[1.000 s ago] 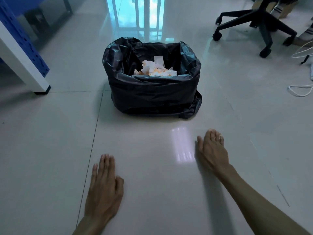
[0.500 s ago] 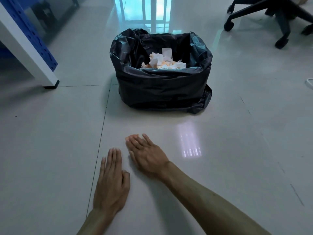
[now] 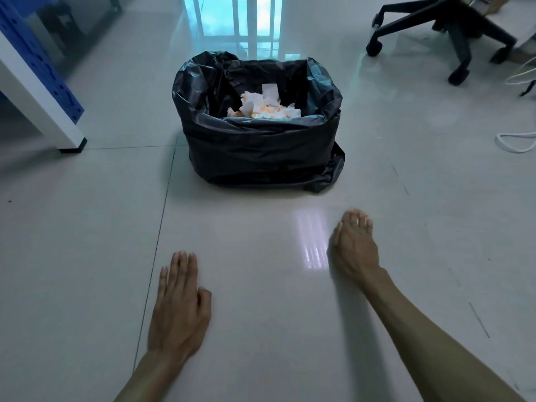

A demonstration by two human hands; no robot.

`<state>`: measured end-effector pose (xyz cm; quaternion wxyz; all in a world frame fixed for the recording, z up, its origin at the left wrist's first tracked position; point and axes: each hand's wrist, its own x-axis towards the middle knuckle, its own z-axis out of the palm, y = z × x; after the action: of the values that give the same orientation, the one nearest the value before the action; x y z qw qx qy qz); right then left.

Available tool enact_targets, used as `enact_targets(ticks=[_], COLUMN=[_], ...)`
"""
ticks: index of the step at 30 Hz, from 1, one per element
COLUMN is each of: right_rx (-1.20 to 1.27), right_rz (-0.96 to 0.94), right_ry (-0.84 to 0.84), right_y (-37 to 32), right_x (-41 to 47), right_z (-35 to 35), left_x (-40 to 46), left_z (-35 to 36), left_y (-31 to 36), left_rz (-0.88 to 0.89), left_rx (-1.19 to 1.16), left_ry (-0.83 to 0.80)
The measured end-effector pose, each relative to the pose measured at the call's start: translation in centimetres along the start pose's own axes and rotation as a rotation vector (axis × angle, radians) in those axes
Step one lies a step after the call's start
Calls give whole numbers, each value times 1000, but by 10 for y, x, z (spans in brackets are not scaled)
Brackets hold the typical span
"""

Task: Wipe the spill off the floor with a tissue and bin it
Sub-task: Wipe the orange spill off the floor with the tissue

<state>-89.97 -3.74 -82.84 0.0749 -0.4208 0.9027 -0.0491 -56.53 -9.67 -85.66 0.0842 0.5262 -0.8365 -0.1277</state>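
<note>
Both hands were empty, left hand (image 3: 178,309) flat on the floor (image 3: 261,329), right hand (image 3: 355,246) loosely cupped fingertips-down, so bare skin risked smearing any residue.

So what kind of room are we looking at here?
Probably an office: a wheeled chair base on glossy floor tiles, a white desk leg, loose cables, and a lined bin of tissues.

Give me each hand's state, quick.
Left hand: open, flat on the floor, empty.
Right hand: fingers bunched downward, tissue not visible; cannot tell.
</note>
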Motion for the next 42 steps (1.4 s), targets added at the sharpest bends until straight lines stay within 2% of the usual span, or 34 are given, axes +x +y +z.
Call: enact_targets(ticks=[3,8,10,12,14,16,18,21,23,26,28,31,34,37,40,42], right_rx=[-5,-48,-52,-36,-42,-68,-111,-115,-87,-30,-2,41,61,27,-26,-50], right_rz=[-151,-604,-779,-861,-852,-730,-498,-155,-43,6,-68,-371,-688,-874,-864,-696], right_ry=[10,-67,-68,-68,-34,36,101,79,76,83,77,1,17,-62,23,112], right_y=[-67,-173,-188,-180,-150,-103,-46,33,52,26,-9,-74,-138,-161,-128,-95], right_x=[13,-18,-44,-63,-68,-61,-44,-27,-25,-23,-23,-40,-84,-127,-128,-113], right_z=[13,36,42,45,42,35,23,0,-1,12,19,31,42,46,43,35], left_x=[0,2,3,2,1,1,1,0,0,0,0,0,0,-1,0,1], left_z=[-1,-2,-1,0,-1,-1,-2,-2,-3,-3,-2,-1,-1,-4,-3,-2], left_y=[-1,-4,-6,-8,-9,-9,-8,-5,-3,0,-1,-3,-5,-7,-7,-9], left_rz=[-1,-8,10,23,27,33,31,29,25,14,11,17,19,18,1,17], left_rx=[-26,-48,-27,-18,-25,-28,-34,-26,-13,10,13,-4,-77,-181,-201,-167], left_ry=[10,10,1,-5,1,3,5,-6,-5,-13,-10,-11,2,34,55,34])
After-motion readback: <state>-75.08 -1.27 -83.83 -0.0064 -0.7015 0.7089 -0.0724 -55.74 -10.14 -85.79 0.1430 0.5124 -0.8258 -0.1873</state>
